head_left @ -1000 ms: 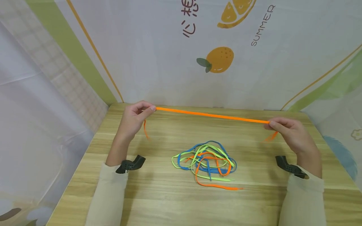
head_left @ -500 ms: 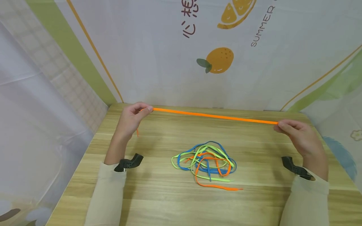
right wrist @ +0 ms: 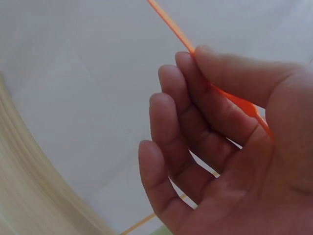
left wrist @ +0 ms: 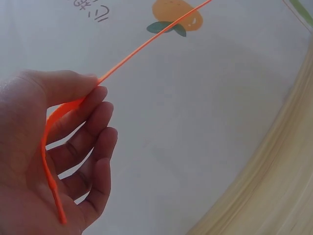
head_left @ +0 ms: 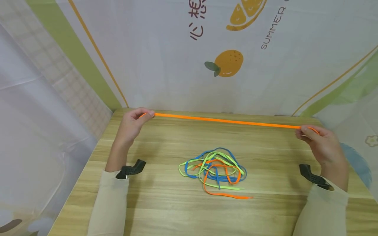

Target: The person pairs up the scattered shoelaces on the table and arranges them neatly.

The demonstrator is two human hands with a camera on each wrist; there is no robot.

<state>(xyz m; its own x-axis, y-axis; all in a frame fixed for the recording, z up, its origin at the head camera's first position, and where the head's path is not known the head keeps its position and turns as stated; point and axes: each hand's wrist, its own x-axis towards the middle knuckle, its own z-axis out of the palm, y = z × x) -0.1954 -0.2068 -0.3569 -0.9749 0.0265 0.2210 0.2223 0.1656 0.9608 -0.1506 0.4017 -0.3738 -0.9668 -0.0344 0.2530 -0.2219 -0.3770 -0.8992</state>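
Observation:
An orange shoelace (head_left: pixel 224 120) stretches straight and taut between my two hands, above the far part of the table. My left hand (head_left: pixel 131 124) pinches it near one end between thumb and index finger; in the left wrist view the short tail (left wrist: pixel 50 171) of the lace lies along the palm. At the other end my right hand (head_left: pixel 322 141) pinches it the same way, and its tail (right wrist: pixel 247 106) runs back between thumb and palm. Below, on the table, lies a loose tangle of blue (head_left: pixel 228 150), yellow-green (head_left: pixel 225 187) and orange (head_left: pixel 220 194) shoelaces.
The wooden table (head_left: pixel 206 216) reaches back to a white curtain (head_left: pixel 165 72) printed with fruit and lettering. Another pale curtain (head_left: pixel 32 131) hangs at the left side. Black wrist mounts (head_left: pixel 131 169) sit at both sleeve cuffs.
My hands have moved apart, the left one leftward and the right one rightward, sliding toward the lace's ends. The taut span is longer and the hanging tails are shorter. The tangle stays put.

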